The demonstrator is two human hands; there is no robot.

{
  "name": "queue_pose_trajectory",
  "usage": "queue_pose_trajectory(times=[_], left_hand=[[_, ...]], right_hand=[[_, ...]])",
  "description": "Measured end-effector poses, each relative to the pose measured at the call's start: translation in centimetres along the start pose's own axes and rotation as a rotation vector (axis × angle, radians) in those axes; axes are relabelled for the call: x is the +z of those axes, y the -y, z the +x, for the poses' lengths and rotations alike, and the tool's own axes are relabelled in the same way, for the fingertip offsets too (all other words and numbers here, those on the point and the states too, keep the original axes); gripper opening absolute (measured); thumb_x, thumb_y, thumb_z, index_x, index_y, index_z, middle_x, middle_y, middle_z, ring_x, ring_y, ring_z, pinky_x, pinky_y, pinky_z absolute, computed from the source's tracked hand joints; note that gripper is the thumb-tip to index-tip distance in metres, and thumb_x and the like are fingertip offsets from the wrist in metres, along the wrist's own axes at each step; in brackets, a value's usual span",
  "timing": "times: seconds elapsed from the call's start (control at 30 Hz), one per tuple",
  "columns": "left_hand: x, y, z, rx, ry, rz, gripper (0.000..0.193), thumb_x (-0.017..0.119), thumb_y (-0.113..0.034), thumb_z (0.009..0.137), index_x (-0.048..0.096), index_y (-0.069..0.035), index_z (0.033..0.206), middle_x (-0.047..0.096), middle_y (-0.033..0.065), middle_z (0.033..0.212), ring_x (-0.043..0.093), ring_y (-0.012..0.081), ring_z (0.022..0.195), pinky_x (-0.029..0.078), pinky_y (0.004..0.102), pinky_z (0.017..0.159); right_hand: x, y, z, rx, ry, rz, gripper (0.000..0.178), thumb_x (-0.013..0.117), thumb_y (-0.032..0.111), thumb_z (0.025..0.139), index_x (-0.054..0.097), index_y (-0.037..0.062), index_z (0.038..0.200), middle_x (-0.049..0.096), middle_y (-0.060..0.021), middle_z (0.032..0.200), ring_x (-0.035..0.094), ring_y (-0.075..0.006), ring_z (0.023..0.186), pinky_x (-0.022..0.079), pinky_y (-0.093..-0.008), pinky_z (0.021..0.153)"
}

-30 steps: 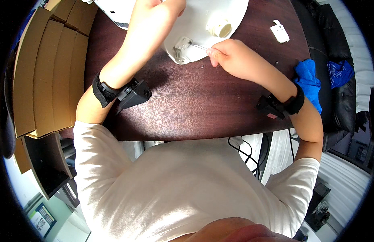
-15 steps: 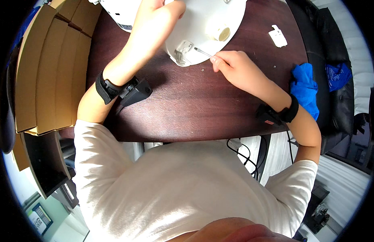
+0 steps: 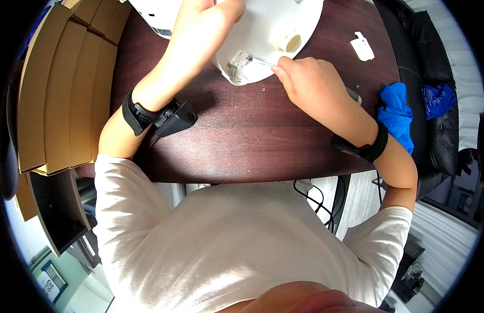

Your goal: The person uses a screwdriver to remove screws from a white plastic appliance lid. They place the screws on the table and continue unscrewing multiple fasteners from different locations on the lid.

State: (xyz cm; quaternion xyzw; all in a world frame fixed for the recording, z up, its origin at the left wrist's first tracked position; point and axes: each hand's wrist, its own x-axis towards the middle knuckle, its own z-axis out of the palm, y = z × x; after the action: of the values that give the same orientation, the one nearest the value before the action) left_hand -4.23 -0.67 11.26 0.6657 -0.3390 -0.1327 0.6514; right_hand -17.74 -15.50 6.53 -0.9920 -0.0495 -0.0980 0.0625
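Note:
A large white plastic casing (image 3: 252,39) lies at the far edge of the view, with a round cream-coloured socket (image 3: 291,43) and a recessed bracket (image 3: 239,61) near its front edge. My right hand (image 3: 317,83) is closed around a screwdriver (image 3: 261,62), whose thin metal shaft points left to the bracket. The grey end of its handle shows beside my wrist. Over the casing's left part, my left hand (image 3: 213,15) is closed with curled fingers. Its fingertips are cut off by the upper edge, so what it grips is hidden.
A small white plastic piece (image 3: 362,48) lies at the far right of the dark wooden table (image 3: 242,135). Tiny screws (image 3: 263,89) are scattered on it. A blue cloth (image 3: 395,112) hangs at the right edge. Cardboard boxes (image 3: 62,88) stand along the left side.
My right hand has turned and moved slightly right, and the screwdriver's tip now sits at the bracket. The handle's end has come into view. The casing has shifted slightly right.

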Motion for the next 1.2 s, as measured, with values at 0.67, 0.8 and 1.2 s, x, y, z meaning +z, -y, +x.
queue_pose_trajectory(times=[0.67,0.8,1.2], left_hand=[[0.7,-0.6,-0.4,0.038,0.076,-0.070,0.045,0.045,0.002,0.074,0.053,0.001,0.119,0.057,0.0031,0.089,0.049,0.0084,0.074,0.041,0.0216,0.065],[0.4,-0.2,-0.7,0.079,0.094,-0.084,0.045,0.046,0.002,0.075,0.053,0.001,0.119,0.057,0.0026,0.089,0.049,0.0080,0.074,0.041,0.0213,0.065],[0.5,0.7,-0.4,0.104,-0.002,-0.049,0.048,0.045,0.002,0.075,0.052,0.001,0.123,0.057,0.0044,0.093,0.051,0.0103,0.078,0.043,0.0229,0.068]], right_hand=[[1.0,-2.3,0.7,0.034,0.079,0.430,0.031,0.052,0.025,0.095,0.060,0.0010,0.077,0.053,-0.0106,0.053,0.053,-0.0215,0.043,0.042,-0.0319,0.043],[-0.7,-1.0,1.2,0.529,0.596,0.988,0.035,0.043,0.030,0.101,0.054,0.0040,0.081,0.038,0.0035,0.052,0.035,-0.0075,0.040,0.031,-0.0252,0.038],[0.7,-0.5,-1.2,0.473,0.448,1.195,0.035,0.046,0.029,0.099,0.055,0.0019,0.078,0.046,0.0003,0.057,0.041,-0.0115,0.046,0.038,-0.0283,0.044]])
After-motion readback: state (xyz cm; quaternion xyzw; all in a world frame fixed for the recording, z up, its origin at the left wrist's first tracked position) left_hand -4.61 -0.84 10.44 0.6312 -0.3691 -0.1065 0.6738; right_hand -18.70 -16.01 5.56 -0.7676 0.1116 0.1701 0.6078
